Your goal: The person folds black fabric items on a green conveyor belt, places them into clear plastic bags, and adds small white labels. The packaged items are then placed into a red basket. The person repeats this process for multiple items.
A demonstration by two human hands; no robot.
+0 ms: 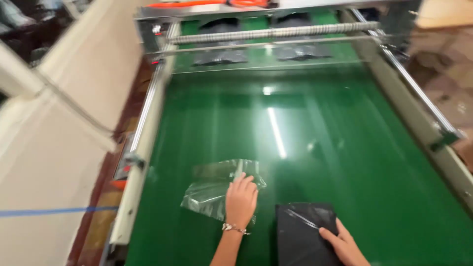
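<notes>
Two hands, left (241, 199) and right (343, 245), one clear plastic bag (213, 189), one black packet (301, 231), one green conveyor belt (315, 143)
</notes>
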